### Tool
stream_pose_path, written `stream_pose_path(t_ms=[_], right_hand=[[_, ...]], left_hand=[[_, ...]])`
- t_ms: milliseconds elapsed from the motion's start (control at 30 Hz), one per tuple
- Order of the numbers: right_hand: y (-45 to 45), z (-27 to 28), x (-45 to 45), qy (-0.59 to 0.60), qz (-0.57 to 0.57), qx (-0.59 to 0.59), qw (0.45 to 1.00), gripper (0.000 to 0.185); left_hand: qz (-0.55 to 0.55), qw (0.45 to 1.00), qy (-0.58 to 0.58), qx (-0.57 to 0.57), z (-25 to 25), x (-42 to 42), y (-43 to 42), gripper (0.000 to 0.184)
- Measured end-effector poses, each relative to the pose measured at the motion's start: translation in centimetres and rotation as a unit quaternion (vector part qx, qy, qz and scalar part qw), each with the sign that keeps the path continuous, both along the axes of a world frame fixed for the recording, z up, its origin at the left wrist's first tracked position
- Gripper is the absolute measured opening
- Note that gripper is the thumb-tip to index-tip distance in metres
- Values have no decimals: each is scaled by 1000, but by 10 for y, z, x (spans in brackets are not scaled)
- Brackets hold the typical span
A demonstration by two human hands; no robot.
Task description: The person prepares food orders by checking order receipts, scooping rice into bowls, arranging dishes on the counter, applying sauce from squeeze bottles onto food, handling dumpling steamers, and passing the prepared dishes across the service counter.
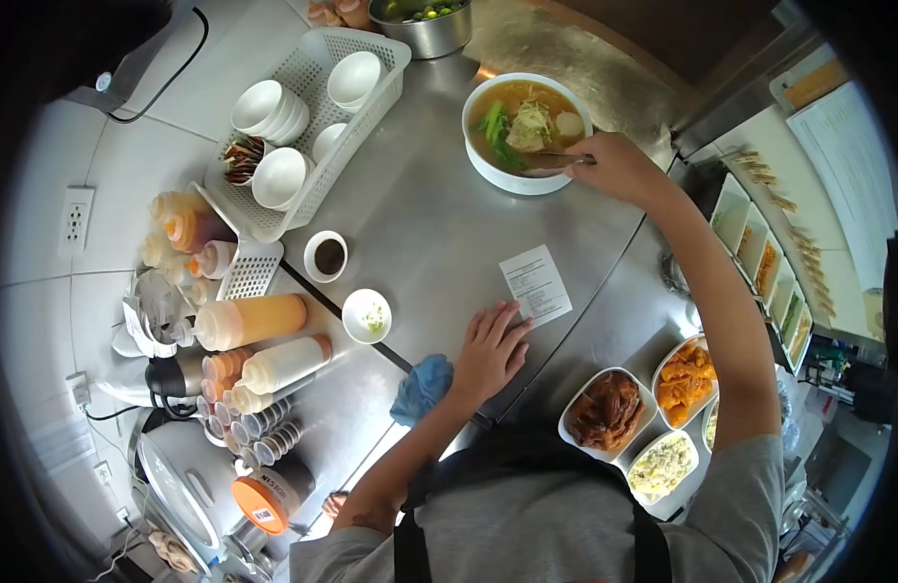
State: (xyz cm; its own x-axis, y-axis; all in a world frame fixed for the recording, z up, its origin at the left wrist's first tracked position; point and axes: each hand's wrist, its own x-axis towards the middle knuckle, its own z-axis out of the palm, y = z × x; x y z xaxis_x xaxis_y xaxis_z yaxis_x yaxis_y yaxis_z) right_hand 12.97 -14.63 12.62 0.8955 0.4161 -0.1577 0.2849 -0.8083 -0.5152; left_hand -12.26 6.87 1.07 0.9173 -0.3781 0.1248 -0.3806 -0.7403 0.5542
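A white bowl [512, 183] of noodle soup stands at the far side of the steel counter, with leafy greens, a pale round slice and a shredded topping in the broth. My right hand [604, 165] is closed around a slim metal utensil [556, 158], whose far end reaches into the soup near the bowl's right rim. My left hand [491, 355] rests on the counter with its fingers spread, the fingertips by the lower left edge of a printed slip [536, 282]. A crumpled blue cloth [423, 389] lies left of that wrist.
Left of centre stand a small bowl of dark sauce [329, 257] and one with chopped greens [367, 317]. A perforated basket [313, 199] holds white bowls. Squeeze bottles [250, 322] line the left. Dishes of browned meat [608, 410], orange food [685, 379] and pale salad [662, 466] sit at right.
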Motion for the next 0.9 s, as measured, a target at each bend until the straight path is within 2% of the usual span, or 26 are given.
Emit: stream_pose_path(t_ms=[133, 233, 333, 433, 533, 633, 733, 833, 900], right_hand=[[18, -10, -1, -16, -29, -30, 999, 26], [28, -10, -11, -1, -68, -47, 997, 26], [15, -26, -15, -65, -28, 0, 997, 27], [9, -1, -29, -47, -52, 27, 997, 27], [-6, -3, -35, -91, -54, 41, 994, 26], [-14, 4, -43, -84, -71, 44, 993, 29], [-18, -6, -52, -65, -111, 48, 991, 31], [-20, -21, -62, -105, -123, 120, 979, 30], [-21, -29, -68, -110, -130, 130, 977, 33]], left_hand=[[-2, 1000, 0, 5, 1, 1, 1, 36], [-2, 1000, -1, 6, 2, 2, 1, 36], [0, 1000, -1, 1, -1, 1, 1, 36], [1, 1000, 1, 1, -2, 1, 0, 36], [-3, 1000, -3, -7, -2, 1, -1, 37], [-5, 1000, -9, -15, -1, 2, 0, 38], [-6, 1000, -12, -14, -1, 2, -1, 38], [-8, 1000, -9, -11, 1, 3, -1, 38], [-9, 1000, -6, -9, 1, 2, -1, 38]])
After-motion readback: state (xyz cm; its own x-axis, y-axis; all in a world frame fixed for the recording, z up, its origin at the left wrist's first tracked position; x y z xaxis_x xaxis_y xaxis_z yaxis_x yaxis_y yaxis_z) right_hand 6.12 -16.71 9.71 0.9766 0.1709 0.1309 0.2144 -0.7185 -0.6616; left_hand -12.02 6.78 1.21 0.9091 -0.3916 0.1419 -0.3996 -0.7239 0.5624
